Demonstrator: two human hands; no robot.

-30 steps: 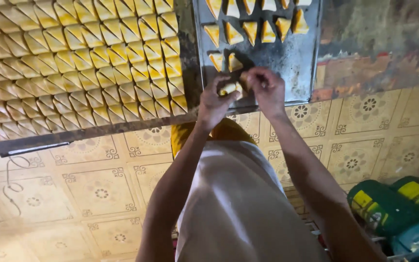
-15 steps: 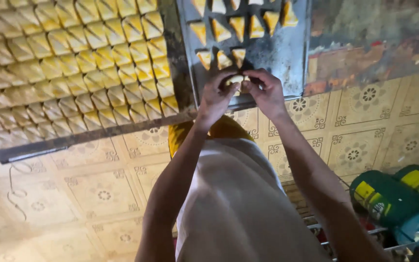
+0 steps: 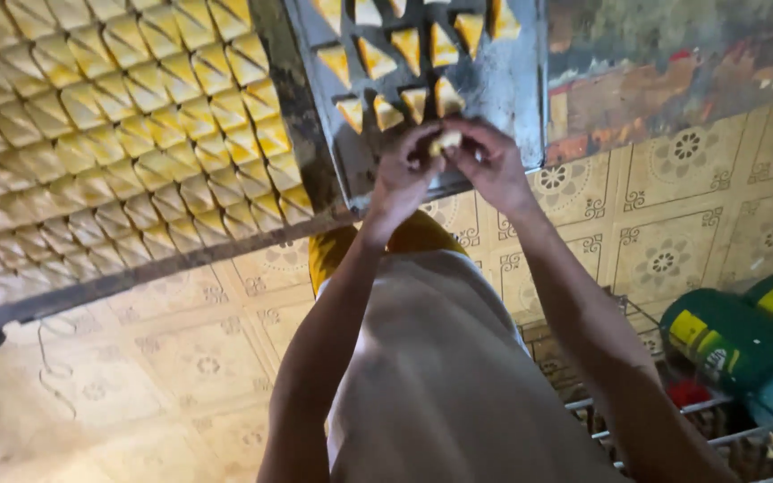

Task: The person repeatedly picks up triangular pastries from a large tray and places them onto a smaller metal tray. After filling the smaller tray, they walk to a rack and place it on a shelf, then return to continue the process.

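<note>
Item: left hand [image 3: 402, 174] and right hand [image 3: 491, 161], brought together, fingertips of both pinched on one small piece of pale yellow dough [image 3: 445, 141]. The piece sits between the two hands, held in the air just above the near edge of the metal tray [image 3: 507, 85].

Item: metal tray, grey and worn, directly beyond the hands. Carries rows of folded triangular pastries [image 3: 403, 45]; the closest ones lie just past the fingertips, and bare metal shows to the right of the right hand.

Item: large tray of pastries [image 3: 109, 134], to the left of the left hand, packed in tight diagonal rows edge to edge.

Item: patterned tile floor [image 3: 673, 233] below and to the right of the hands. Green cylinders with yellow bands [image 3: 735, 335] stand by a wire rack, well to the right of the right forearm.

Risk, as judged: the dough looks soft, so hard pinching could tear the fold or squeeze it open. A loose grip over the tray edge could drop it to the floor. A wrist dipping forward could crush the nearest row.
</note>
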